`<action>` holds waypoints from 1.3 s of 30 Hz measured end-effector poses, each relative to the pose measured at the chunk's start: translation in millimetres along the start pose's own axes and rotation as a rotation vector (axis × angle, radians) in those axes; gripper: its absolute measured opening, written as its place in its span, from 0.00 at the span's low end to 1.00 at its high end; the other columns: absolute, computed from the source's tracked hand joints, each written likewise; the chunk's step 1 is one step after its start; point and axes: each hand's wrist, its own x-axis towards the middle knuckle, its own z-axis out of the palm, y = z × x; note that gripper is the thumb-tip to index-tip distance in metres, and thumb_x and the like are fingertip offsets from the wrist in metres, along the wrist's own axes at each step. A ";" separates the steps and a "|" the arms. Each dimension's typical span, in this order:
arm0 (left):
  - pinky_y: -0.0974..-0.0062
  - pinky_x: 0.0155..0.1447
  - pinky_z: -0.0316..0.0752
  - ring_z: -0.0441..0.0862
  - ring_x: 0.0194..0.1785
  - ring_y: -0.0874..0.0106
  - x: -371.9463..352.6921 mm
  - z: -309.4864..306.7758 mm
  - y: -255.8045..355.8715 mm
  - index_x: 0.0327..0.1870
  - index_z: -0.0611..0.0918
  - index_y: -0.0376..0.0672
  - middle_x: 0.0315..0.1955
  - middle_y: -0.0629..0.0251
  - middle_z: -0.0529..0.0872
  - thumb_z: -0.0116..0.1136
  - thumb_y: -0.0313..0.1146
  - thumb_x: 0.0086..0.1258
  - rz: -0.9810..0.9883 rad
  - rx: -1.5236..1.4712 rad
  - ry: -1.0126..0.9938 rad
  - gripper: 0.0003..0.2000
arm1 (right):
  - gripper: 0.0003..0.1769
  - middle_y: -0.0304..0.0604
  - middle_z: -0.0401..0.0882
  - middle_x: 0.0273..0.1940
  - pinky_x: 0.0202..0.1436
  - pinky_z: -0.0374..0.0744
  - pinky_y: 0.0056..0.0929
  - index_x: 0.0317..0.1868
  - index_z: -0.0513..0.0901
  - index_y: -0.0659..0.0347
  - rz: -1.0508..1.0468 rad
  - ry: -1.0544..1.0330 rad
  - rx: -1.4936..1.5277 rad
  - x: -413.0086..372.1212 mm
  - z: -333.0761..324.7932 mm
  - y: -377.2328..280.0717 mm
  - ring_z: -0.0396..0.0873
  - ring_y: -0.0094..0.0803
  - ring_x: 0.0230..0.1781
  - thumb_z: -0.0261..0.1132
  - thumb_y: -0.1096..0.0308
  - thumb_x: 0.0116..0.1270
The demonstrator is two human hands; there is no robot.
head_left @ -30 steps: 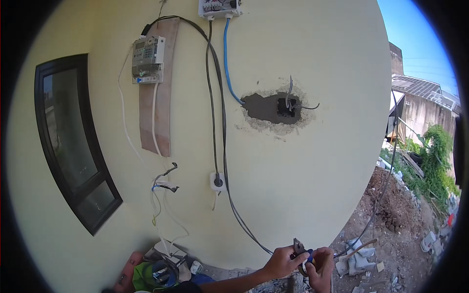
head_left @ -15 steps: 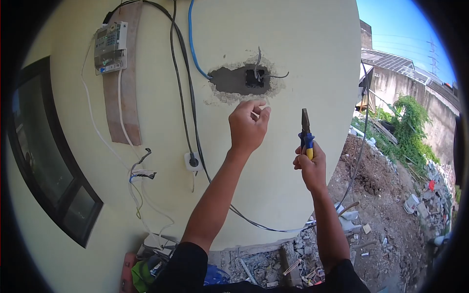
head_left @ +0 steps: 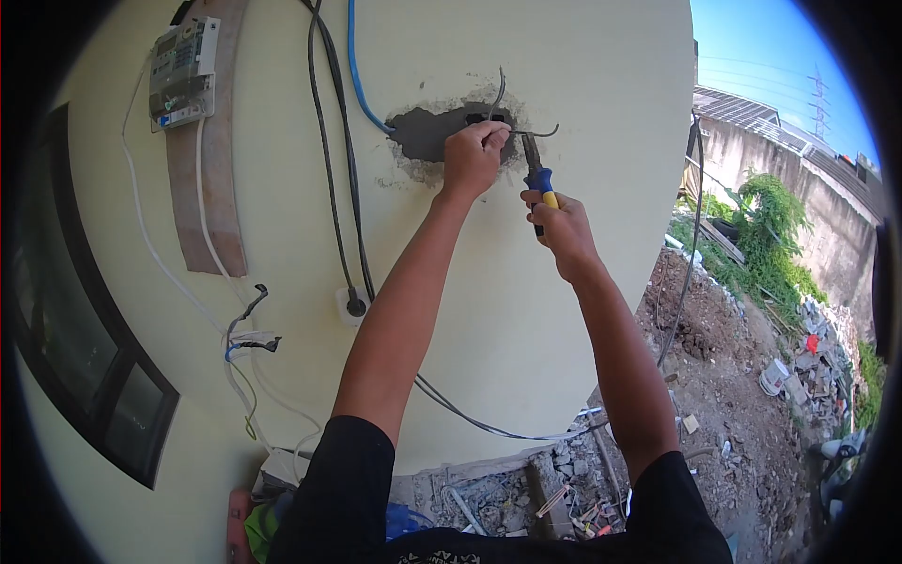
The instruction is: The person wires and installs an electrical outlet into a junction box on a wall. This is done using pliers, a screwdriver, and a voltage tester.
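Note:
Two grey wires stick out of a dark box opening in the cement patch (head_left: 427, 136) on the wall. At that opening my left hand (head_left: 473, 162) has its fingers pinched round the base of the grey wire (head_left: 540, 133) that points right. My right hand (head_left: 561, 224) grips pliers (head_left: 542, 179) with blue and yellow handles. The jaws of the pliers point up and are at this same wire, just right of my left fingertips. Another grey wire (head_left: 501, 86) rises above my left hand.
A blue cable (head_left: 356, 70) enters the patch from above. Black cables (head_left: 324, 150) hang beside a socket with a plug (head_left: 353, 306). An electricity meter (head_left: 183, 75) and loose taped wires (head_left: 252, 329) are at the left. Rubble (head_left: 564, 479) lies below.
Both hands have moved up to the opening. My left fingers have closed on the wire, and the pliers have come up and left to it. The view has shifted slightly.

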 end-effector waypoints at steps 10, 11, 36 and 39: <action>0.70 0.39 0.79 0.86 0.33 0.67 0.5 1.4 -3.4 0.40 0.89 0.39 0.32 0.58 0.89 0.66 0.32 0.67 -0.001 -0.076 -0.020 0.07 | 0.26 0.35 0.71 0.29 0.31 0.66 0.24 0.58 0.81 0.72 -0.041 -0.002 -0.013 22.6 11.0 -7.0 0.64 0.20 0.25 0.58 0.68 0.60; 0.74 0.36 0.78 0.85 0.29 0.75 0.9 1.7 -4.2 0.41 0.89 0.38 0.29 0.62 0.89 0.66 0.32 0.68 0.035 -0.050 -0.021 0.07 | 0.26 0.35 0.71 0.29 0.31 0.66 0.24 0.58 0.81 0.72 -0.037 -0.002 -0.015 22.7 11.1 -7.0 0.64 0.20 0.25 0.58 0.68 0.60; 0.77 0.34 0.80 0.84 0.28 0.77 2.4 -11.7 -0.7 0.49 0.83 0.35 0.32 0.63 0.87 0.62 0.27 0.67 -0.010 -0.238 0.103 0.11 | 0.16 0.48 0.80 0.29 0.37 0.77 0.35 0.41 0.81 0.69 -0.108 0.197 -0.192 30.8 24.9 -15.5 0.78 0.33 0.29 0.64 0.61 0.65; 0.76 0.35 0.80 0.86 0.29 0.76 6.3 -10.9 -2.2 0.44 0.86 0.34 0.28 0.63 0.88 0.63 0.30 0.70 -0.102 -0.291 0.048 0.09 | 0.17 0.43 0.77 0.27 0.33 0.76 0.34 0.40 0.78 0.67 -0.029 0.130 -0.218 39.4 14.9 -16.0 0.76 0.31 0.27 0.67 0.59 0.66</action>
